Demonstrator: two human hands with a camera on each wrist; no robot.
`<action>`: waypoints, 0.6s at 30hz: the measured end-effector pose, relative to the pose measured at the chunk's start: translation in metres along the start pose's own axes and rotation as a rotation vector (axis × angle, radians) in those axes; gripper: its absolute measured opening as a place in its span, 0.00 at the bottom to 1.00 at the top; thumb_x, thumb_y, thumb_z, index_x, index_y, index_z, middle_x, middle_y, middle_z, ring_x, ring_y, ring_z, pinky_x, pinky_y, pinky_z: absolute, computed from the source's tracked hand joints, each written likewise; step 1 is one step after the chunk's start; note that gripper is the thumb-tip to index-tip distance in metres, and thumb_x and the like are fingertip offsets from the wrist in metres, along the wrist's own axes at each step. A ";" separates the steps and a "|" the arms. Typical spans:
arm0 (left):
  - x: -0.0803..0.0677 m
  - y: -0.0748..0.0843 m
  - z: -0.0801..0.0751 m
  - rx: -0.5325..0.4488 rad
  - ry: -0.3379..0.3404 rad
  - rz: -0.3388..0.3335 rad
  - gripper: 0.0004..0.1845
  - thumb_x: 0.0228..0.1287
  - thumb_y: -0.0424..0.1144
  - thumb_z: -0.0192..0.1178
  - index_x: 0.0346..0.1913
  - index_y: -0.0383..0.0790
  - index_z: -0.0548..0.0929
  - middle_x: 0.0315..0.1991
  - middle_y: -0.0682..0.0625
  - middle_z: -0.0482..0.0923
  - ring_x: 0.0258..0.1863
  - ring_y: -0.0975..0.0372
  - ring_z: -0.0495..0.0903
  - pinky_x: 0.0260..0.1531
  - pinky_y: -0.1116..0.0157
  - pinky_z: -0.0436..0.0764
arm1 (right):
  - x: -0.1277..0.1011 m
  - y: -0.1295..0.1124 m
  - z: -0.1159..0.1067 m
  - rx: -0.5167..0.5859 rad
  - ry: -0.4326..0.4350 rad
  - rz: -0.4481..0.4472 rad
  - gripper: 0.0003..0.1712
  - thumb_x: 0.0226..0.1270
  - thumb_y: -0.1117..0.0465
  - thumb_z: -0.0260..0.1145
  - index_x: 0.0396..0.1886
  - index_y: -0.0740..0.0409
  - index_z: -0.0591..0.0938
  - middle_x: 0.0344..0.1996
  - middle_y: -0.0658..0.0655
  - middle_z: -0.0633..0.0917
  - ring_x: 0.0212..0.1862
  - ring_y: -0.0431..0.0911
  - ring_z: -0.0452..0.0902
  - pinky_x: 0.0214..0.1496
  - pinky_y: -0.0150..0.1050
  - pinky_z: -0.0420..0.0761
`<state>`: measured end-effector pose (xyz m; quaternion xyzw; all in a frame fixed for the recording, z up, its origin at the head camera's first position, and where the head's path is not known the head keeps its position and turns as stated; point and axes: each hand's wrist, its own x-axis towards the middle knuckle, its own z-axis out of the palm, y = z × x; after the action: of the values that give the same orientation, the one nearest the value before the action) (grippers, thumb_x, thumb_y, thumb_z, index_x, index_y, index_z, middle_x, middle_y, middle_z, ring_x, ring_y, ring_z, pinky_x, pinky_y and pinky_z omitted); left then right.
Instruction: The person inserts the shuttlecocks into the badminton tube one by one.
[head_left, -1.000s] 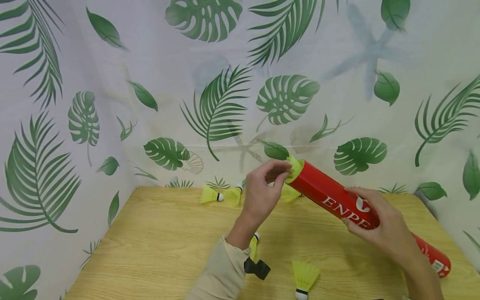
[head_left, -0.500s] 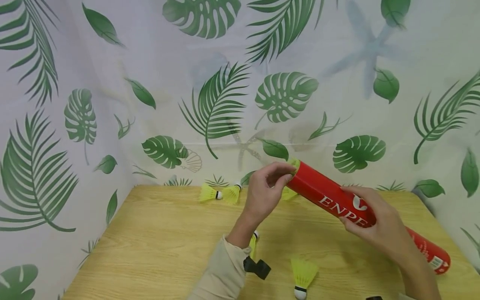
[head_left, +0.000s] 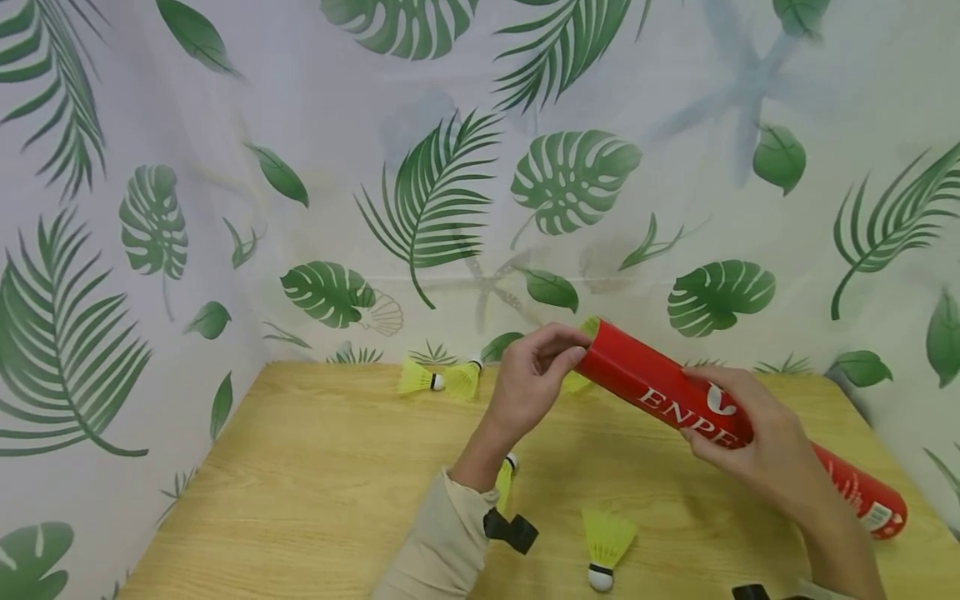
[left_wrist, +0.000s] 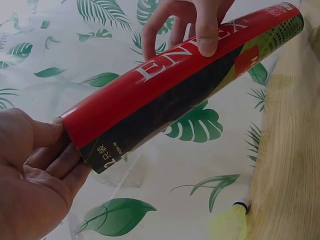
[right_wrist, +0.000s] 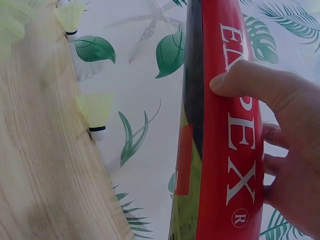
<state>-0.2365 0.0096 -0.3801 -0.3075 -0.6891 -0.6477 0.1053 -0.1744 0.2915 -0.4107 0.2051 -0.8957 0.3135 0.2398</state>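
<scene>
Head view: red tube (head_left: pixel 637 360) held slanted above the table, open end up and toward the left hand (head_left: pixel 527 379). Its middle is covered by the right hand (head_left: pixel 772 454); the base reappears beyond. Yellow-green shows at the mouth; whether lining or shuttlecock, cannot tell. One shuttlecock (head_left: pixel 576 383) is mostly behind the tube, another (head_left: pixel 507 482) partly behind the left forearm. A black object (head_left: pixel 750 592) is cut by the lower edge. Surface: wood-grain table (head_left: pixel 315 492); near shuttlecock (head_left: pixel 609 542), cork toward the viewer; two more (head_left: pixel 418 379) at the back edge. Leaf-print cloth (head_left: pixel 330 196) behind. Hands apart, both forearms raised from below.

Left wrist view: left fingers enter the tube mouth, thumb at the rim; fingertips hidden, so grip or push cannot be told. A shuttlecock is cropped at the lower edge.

Right wrist view: tube cropped top and bottom. Right hand grips its middle, thumb across the lettering, other fingers partly hidden behind. Upper-left yellow shape blurred.
</scene>
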 end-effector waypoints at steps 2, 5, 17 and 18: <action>-0.002 0.000 0.001 -0.012 0.013 0.002 0.09 0.75 0.29 0.60 0.51 0.31 0.84 0.48 0.39 0.86 0.47 0.58 0.87 0.48 0.65 0.85 | 0.000 0.000 -0.001 -0.002 -0.005 0.005 0.51 0.44 0.68 0.85 0.71 0.45 0.75 0.62 0.54 0.78 0.57 0.35 0.68 0.48 0.19 0.70; -0.007 0.002 0.000 -0.053 0.024 0.035 0.09 0.73 0.29 0.62 0.52 0.31 0.84 0.50 0.39 0.85 0.50 0.56 0.86 0.53 0.60 0.84 | -0.001 0.000 -0.001 0.007 -0.006 0.014 0.51 0.44 0.68 0.85 0.71 0.46 0.75 0.62 0.56 0.79 0.56 0.33 0.68 0.47 0.20 0.71; -0.051 0.000 -0.006 -0.051 0.083 0.055 0.09 0.69 0.26 0.65 0.50 0.29 0.84 0.51 0.40 0.83 0.57 0.52 0.81 0.64 0.56 0.77 | -0.003 0.008 -0.007 0.031 0.033 0.060 0.52 0.45 0.70 0.84 0.73 0.48 0.73 0.62 0.59 0.79 0.55 0.43 0.70 0.45 0.19 0.71; -0.055 -0.003 -0.006 -0.052 0.054 0.024 0.09 0.69 0.27 0.65 0.50 0.30 0.84 0.50 0.40 0.84 0.55 0.52 0.82 0.63 0.56 0.78 | -0.003 0.009 -0.007 0.032 0.036 0.061 0.52 0.45 0.70 0.84 0.73 0.48 0.73 0.62 0.59 0.79 0.55 0.43 0.70 0.45 0.18 0.71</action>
<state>-0.1965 -0.0117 -0.4113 -0.3006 -0.6651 -0.6723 0.1234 -0.1748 0.3035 -0.4118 0.1760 -0.8920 0.3382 0.2428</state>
